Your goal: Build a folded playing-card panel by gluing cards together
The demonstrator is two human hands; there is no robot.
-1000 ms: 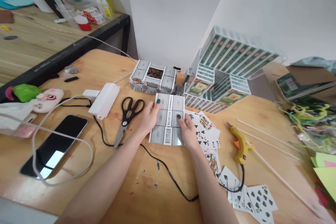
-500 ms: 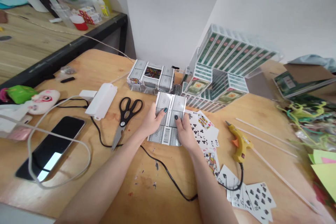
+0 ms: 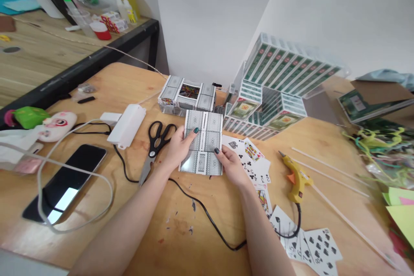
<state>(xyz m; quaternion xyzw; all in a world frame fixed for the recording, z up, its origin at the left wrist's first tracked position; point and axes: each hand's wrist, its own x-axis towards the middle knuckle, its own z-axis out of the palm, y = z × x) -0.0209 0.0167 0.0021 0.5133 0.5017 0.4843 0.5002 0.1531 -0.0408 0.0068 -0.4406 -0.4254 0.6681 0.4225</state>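
Observation:
A flat panel of joined playing cards [image 3: 211,138], patterned backs up, is held over the middle of the table. My left hand [image 3: 181,144] grips its left edge, thumb on top. At the right edge my right hand [image 3: 230,161] pinches it, thumb on the cards. Narrow slits show between the cards. Behind the panel stands a box-like piece built of cards [image 3: 187,95], with a window in its top. Loose face-up cards [image 3: 252,159] lie right of the panel, partly under my right hand.
Black-handled scissors [image 3: 155,144], a phone [image 3: 66,181], a white power block [image 3: 127,125] and cables lie left. A yellow glue gun [image 3: 297,179], glue sticks [image 3: 352,220] and spade cards [image 3: 320,246] lie right. Green-and-white card boxes [image 3: 278,77] stand stacked behind.
The card panel has moved slightly left and turned a little. My right hand has slid from its face to its right edge, and my left hand has shifted left with it.

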